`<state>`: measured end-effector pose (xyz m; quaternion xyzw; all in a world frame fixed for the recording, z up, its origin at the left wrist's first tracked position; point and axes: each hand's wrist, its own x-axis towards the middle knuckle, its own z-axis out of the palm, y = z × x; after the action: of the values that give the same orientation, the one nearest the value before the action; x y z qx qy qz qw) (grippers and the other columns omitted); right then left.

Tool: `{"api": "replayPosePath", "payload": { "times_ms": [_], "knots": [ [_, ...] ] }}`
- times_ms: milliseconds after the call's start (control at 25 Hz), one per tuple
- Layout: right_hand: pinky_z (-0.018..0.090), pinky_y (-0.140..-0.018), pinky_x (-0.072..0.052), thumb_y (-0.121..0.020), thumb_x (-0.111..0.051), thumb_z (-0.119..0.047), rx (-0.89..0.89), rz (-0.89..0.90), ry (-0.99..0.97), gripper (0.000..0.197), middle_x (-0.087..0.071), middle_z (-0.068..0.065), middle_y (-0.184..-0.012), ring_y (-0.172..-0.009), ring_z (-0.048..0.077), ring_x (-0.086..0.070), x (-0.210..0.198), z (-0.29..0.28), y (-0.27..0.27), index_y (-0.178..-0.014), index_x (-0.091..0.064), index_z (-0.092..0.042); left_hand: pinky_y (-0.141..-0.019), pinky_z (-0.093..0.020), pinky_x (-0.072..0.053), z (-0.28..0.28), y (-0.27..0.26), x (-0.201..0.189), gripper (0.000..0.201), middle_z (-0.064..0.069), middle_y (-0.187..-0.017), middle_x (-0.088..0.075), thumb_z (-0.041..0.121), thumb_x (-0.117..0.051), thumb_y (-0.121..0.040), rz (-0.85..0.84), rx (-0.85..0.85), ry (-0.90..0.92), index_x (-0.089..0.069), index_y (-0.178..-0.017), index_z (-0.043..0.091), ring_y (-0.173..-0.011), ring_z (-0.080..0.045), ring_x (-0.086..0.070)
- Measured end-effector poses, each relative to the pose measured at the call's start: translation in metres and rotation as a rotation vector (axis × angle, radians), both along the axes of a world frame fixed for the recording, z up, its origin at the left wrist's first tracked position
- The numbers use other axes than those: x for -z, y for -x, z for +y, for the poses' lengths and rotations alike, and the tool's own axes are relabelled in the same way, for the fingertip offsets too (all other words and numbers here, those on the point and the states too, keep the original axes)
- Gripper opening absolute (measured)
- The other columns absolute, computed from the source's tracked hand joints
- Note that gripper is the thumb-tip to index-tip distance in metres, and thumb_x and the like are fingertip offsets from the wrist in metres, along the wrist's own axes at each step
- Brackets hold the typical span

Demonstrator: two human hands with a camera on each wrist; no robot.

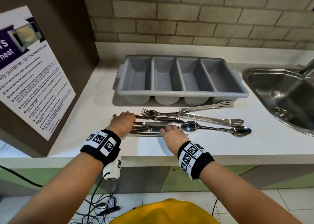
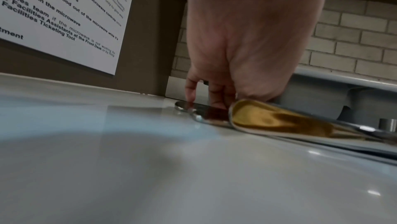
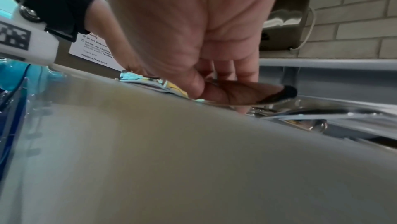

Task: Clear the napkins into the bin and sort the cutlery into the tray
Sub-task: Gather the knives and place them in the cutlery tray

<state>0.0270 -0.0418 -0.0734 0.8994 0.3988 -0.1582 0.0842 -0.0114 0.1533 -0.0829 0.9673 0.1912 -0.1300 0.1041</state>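
Note:
An empty grey four-compartment cutlery tray (image 1: 181, 93) stands at the back of the white counter. In front of it lies a loose pile of steel forks (image 1: 153, 112), knives (image 1: 158, 120), spoons (image 1: 217, 128) and tongs (image 1: 210, 117). My left hand (image 1: 134, 121) arches over the left ends of the pile, its fingertips (image 2: 191, 103) touching the handle ends (image 2: 279, 122). My right hand (image 1: 167, 129) is on the pile's near side, thumb (image 3: 196, 83) and fingers pinching a spoon bowl (image 3: 247, 93). No napkins or bin are in view.
A steel sink (image 1: 280, 91) is sunk into the counter at the right, with a tap at its far edge. A brown wall with a microwave notice (image 1: 32, 74) closes the left side. The brick wall runs behind the tray. Cables lie on the floor below.

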Motion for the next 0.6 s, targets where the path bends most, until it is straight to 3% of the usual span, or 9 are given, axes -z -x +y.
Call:
{"api": "replayPosePath", "payload": {
  "times_ms": [120,200,320,480,600],
  "knots": [
    [0.05,-0.103,-0.037,-0.086,-0.038,0.008,0.014,-0.001,0.004,0.048,-0.038,0.015,-0.137,-0.127,0.033,-0.036,-0.004,-0.002,-0.002,-0.132,-0.035,-0.004,-0.088,-0.036,-0.036,0.004,0.005,0.0,0.02,-0.008,-0.106,-0.06,0.005,-0.037,-0.088,-0.047,-0.037,0.104,-0.047,-0.095,0.022,-0.101,-0.028,-0.051],
    [0.049,-0.101,-0.038,-0.085,-0.037,0.007,0.009,-0.015,-0.018,0.046,-0.038,0.015,-0.135,-0.125,0.032,-0.037,-0.011,-0.007,-0.003,-0.13,-0.037,-0.003,-0.078,-0.032,-0.042,0.007,0.009,-0.002,0.023,-0.006,-0.104,-0.059,0.005,-0.04,-0.087,-0.1,-0.045,0.201,-0.052,-0.094,0.024,-0.093,-0.026,-0.053],
    [0.047,-0.099,-0.039,-0.084,-0.035,0.009,0.005,-0.025,-0.047,0.047,-0.04,0.016,-0.132,-0.122,0.032,-0.041,-0.022,-0.024,-0.007,-0.129,-0.039,-0.004,-0.09,-0.03,-0.043,0.009,0.016,-0.015,0.036,-0.007,-0.117,-0.057,-0.004,-0.043,-0.087,-0.184,0.02,0.204,-0.06,-0.113,0.015,-0.105,-0.025,-0.054],
    [0.042,-0.093,-0.041,-0.081,-0.035,0.01,0.023,-0.053,-0.156,0.045,-0.044,0.014,-0.127,-0.115,0.03,-0.048,-0.037,-0.044,-0.011,-0.122,-0.043,-0.006,-0.085,-0.022,-0.034,0.01,0.024,-0.045,0.031,-0.013,-0.118,-0.056,-0.002,-0.043,-0.091,-0.441,0.022,0.215,-0.059,-0.116,0.005,-0.107,-0.027,-0.052],
    [0.034,-0.08,-0.042,-0.083,-0.035,0.009,0.149,0.036,-0.417,0.035,-0.048,0.011,-0.118,-0.102,0.031,-0.054,-0.041,-0.051,-0.012,-0.111,-0.051,-0.006,-0.09,-0.027,-0.038,-0.002,0.022,-0.067,0.028,-0.015,-0.113,-0.055,0.002,-0.047,-0.091,-0.69,-0.088,0.204,-0.057,-0.117,0.002,-0.101,-0.028,-0.053]
  ]
}}
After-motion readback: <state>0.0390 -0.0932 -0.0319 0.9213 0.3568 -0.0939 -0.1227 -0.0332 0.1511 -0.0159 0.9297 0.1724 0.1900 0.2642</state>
